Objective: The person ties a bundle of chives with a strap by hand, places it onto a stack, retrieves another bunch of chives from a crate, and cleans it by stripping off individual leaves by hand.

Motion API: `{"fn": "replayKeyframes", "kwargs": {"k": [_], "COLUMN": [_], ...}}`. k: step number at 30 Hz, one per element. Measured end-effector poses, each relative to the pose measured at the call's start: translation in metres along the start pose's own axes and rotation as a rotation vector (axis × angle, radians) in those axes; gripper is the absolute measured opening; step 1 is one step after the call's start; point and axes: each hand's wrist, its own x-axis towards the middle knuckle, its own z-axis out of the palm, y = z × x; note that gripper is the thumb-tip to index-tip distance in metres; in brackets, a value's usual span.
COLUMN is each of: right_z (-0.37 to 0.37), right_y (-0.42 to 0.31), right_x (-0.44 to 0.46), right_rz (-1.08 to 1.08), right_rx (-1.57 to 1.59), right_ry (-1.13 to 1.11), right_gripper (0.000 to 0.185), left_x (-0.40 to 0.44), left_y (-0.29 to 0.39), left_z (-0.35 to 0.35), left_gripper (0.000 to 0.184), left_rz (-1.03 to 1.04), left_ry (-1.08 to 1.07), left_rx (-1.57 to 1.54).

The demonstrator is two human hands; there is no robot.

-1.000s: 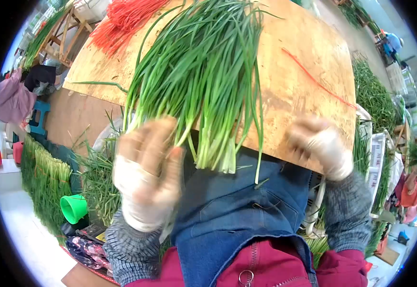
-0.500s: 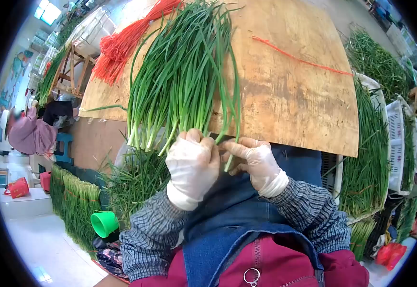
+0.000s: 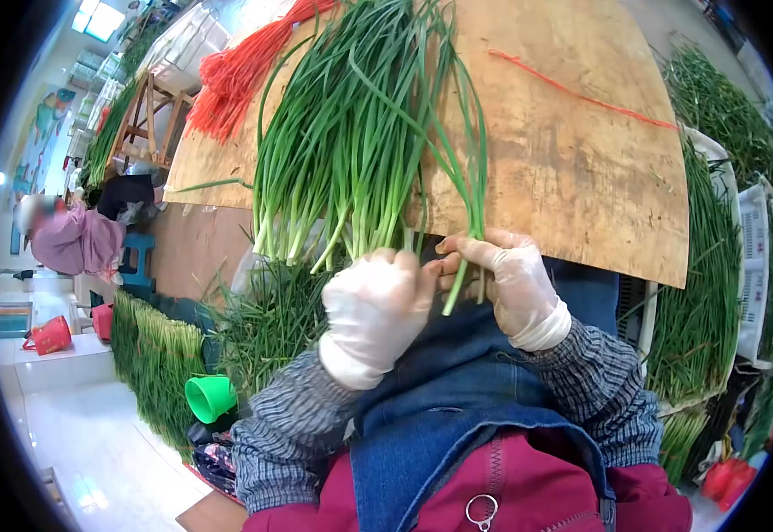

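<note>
A broad bunch of green chives (image 3: 342, 151) lies on the wooden board, pale stem ends toward me over the near edge. My right hand (image 3: 515, 288), in a whitish glove, pinches a few chive stalks (image 3: 475, 199); their leaves rest on the board and a cut end sticks out below the fingers. My left hand (image 3: 376, 306), gloved too, is closed at the stem ends of the bunch, its thumb near the right fingertips. What lies inside its fingers is hidden.
The wooden board (image 3: 581, 168) bears a bundle of red ties (image 3: 240, 80) and one loose red tie (image 3: 581, 93). Crates of chives (image 3: 692, 284) stand at the right. Bundled chives (image 3: 152, 363) and a green bucket (image 3: 210, 398) are at lower left. A person (image 3: 76, 238) sits at far left.
My right hand has moved slightly right, and its chive stalks now stand apart from the bunch. My left hand stays closed by the stem ends. The whole view has shifted a little.
</note>
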Motion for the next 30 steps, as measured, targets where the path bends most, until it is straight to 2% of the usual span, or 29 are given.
{"fn": "replayKeyframes", "kwargs": {"k": [2,3,5,8,9,10,12,14,18,22,23,27,30], "right_z": [-0.006,-0.007,-0.012,-0.005,-0.006,-0.007,-0.005,0.003,0.023,0.037,0.041,0.056,0.067], "right_y": [0.003,0.003,-0.002,-0.008,-0.007,-0.006,-0.005,-0.003,0.006,0.016,0.021,0.045,0.050], "right_x": [0.003,0.002,-0.001,-0.003,-0.002,0.000,0.004,0.006,0.017,0.025,0.028,0.047,0.046], "right_rz": [-0.061,-0.046,-0.028,0.038,0.055,0.073,0.060,0.010,0.053,0.025,0.038,0.040,0.032], "right_rx": [0.057,0.110,0.174,0.170,0.165,0.162,0.128,0.021,-0.024,-0.147,-0.180,-0.073,-0.021], "right_ry": [-0.011,0.045,0.003,-0.038,-0.083,-0.127,-0.132,-0.121,-0.073,-0.020,-0.017,0.050,0.018], "right_gripper": [0.017,0.016,0.014,0.011,0.011,0.011,0.012,0.012,0.013,0.016,0.017,0.015,0.015], "left_x": [0.007,0.009,0.010,0.004,0.003,0.002,0.001,0.009,0.003,0.002,0.003,0.000,-0.001], "left_y": [0.004,0.002,-0.003,-0.018,-0.028,-0.046,-0.069,-0.072,-0.077,-0.073,-0.065,-0.062,-0.059], "left_z": [0.006,0.010,0.020,0.034,0.033,0.027,0.013,-0.023,-0.040,-0.054,-0.054,-0.056,-0.048], "left_gripper": [0.025,0.026,0.026,0.024,0.018,0.010,0.007,0.011,0.013,0.015,0.017,0.021,0.021], "left_rz": [0.014,0.018,0.026,0.004,-0.029,0.011,-0.188,-0.800,-0.846,-0.940,-0.970,-0.890,-0.872], "left_ry": [-0.022,-0.011,0.009,-0.027,-0.037,0.015,0.075,-0.232,-0.138,-0.185,-0.138,-0.210,-0.250], "left_rx": [0.164,0.200,0.274,0.510,0.521,0.339,-0.183,-0.753,-1.172,-1.266,-1.216,-1.202,-1.185]}}
